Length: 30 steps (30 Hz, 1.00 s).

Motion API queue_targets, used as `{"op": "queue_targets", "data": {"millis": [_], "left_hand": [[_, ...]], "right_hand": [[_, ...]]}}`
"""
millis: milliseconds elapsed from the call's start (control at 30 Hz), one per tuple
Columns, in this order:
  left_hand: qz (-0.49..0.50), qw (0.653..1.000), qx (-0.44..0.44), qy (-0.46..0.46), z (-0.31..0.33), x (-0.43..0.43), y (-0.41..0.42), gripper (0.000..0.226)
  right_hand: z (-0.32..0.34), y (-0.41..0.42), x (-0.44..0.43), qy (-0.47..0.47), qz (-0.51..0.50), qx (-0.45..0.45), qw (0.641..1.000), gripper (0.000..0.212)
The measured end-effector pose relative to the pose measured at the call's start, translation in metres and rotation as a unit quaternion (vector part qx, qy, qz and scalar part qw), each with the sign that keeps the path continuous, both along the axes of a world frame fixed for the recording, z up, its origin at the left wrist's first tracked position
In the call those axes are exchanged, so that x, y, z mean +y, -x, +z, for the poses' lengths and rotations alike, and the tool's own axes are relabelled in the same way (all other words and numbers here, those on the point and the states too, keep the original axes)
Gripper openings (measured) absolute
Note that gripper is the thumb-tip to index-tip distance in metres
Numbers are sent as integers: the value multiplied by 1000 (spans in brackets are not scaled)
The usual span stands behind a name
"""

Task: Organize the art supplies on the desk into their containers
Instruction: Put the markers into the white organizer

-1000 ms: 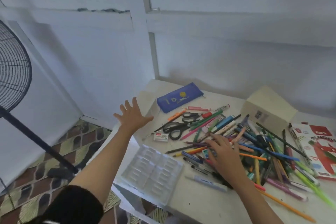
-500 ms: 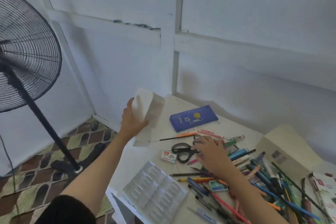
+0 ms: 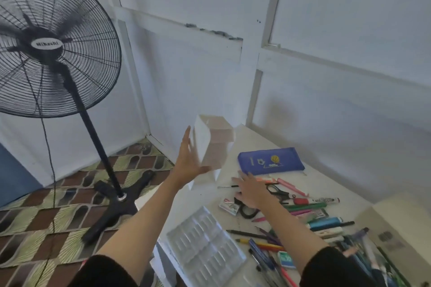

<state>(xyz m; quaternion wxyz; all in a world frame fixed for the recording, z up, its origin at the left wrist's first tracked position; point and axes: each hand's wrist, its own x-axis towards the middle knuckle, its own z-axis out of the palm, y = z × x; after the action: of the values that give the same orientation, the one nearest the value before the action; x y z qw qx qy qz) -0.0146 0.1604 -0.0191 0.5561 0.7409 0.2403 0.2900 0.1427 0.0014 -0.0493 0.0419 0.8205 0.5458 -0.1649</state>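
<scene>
White box (image 3: 214,137) | left hand (image 3: 189,161) grip clasps it (arm outstretched) | right hand (image 3: 250,191) grip splayed, empty

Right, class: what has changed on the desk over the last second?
The left hand reached the white box, gripped it and lifted it. The right hand slid from the pens to the scissors. The pencil case and tray stayed put.

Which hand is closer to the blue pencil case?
Right. The right hand is spread open just in front of the blue pencil case, fingertips almost at its edge. The left hand holds the white box, farther off to the case's left.
</scene>
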Motion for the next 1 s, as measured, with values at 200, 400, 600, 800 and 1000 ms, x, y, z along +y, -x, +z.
{"op": "queue_targets", "data": {"millis": [200, 400, 600, 800, 1000], "left_hand": [[-15, 996, 8, 92, -17, -7, 10, 135], [-26, 998, 29, 58, -16, -4, 6, 122], [264, 956, 35, -127, -33, -56, 4, 84], [203, 948, 12, -245, -52, -108, -17, 28], [-13, 891, 309, -331, -55, -104, -75, 33]], "right_hand": [[-18, 8, -12, -14, 30, -4, 999, 45], [-12, 19, -28, -15, 76, 7, 997, 43], [-21, -5, -37, -177, 42, 22, 983, 36], [-5, -75, -68, -222, -133, -73, 963, 25], [-9, -115, -84, -51, -196, -123, 971, 29]]}}
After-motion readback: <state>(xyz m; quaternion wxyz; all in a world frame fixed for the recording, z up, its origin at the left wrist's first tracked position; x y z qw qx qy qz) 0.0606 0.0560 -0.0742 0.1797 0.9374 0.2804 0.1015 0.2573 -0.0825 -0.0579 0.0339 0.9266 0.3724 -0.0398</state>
